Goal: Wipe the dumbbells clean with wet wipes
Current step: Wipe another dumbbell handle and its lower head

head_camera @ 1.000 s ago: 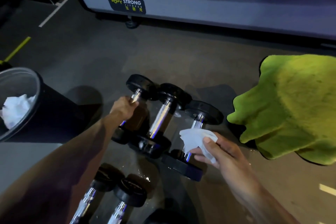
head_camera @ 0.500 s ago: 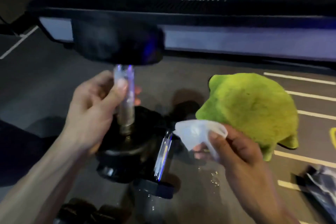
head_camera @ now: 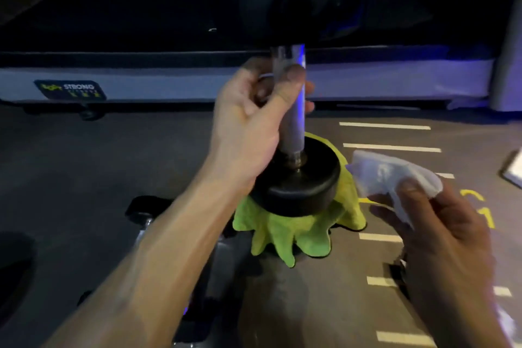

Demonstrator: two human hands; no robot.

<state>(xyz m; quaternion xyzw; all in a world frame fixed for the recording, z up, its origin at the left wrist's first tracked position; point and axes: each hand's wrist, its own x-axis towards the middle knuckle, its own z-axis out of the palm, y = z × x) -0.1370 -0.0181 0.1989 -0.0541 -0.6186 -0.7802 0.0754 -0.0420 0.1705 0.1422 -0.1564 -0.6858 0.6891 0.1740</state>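
My left hand (head_camera: 248,127) grips the chrome handle of a dumbbell (head_camera: 295,178) and holds it upright in the air at the centre of the head view. Its lower black head shows clearly; the upper head merges with the dark background. To the right, my right hand (head_camera: 432,234) pinches a crumpled white wet wipe (head_camera: 387,172) a short way from the lower black head, not touching it. Other dumbbells (head_camera: 144,215) lie on the floor under my left forearm, mostly hidden.
A lime-green cloth (head_camera: 293,237) lies on the grey floor below the raised dumbbell. A treadmill base (head_camera: 158,85) with a "STRONG" label runs across the back. White and yellow floor markings (head_camera: 389,147) sit to the right, and a pale object (head_camera: 514,167) at the right edge.
My left hand has lifted one dumbbell off the floor group and stood it upright in front of me. The view has swung right and up. The wipe has stayed in my right hand.
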